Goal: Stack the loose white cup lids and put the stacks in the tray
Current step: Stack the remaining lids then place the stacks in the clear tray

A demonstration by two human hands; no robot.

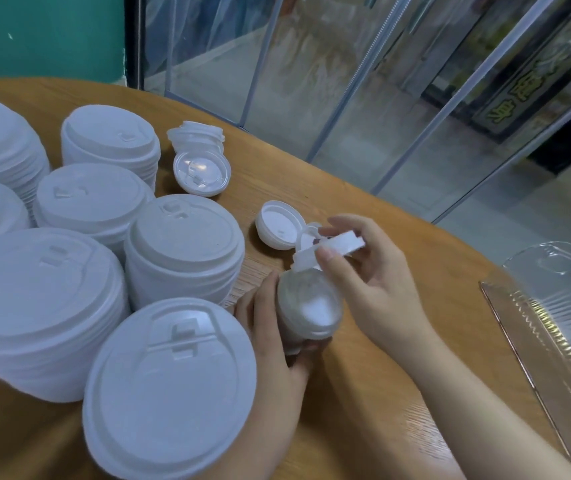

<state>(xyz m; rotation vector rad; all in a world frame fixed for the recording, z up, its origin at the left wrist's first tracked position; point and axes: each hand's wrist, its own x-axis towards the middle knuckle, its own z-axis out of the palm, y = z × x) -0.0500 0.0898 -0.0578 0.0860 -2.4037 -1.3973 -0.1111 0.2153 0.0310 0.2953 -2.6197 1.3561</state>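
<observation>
My left hand [270,327] grips a short stack of small white lids [308,308] lying on its side above the wooden table [363,393]. My right hand [363,271] pinches one small white lid [341,249] at the top end of that stack. One small lid [279,225] lies upside down on the table just behind my hands. A few more small lids [201,161] lie in a loose pile farther back. A clear plastic tray [554,327] sits at the right table edge.
Several stacks of large white cup lids [169,386] crowd the left half of the table, the nearest touching my left wrist. Glass panels [346,81] stand behind the table's curved far edge, beside a teal wall.
</observation>
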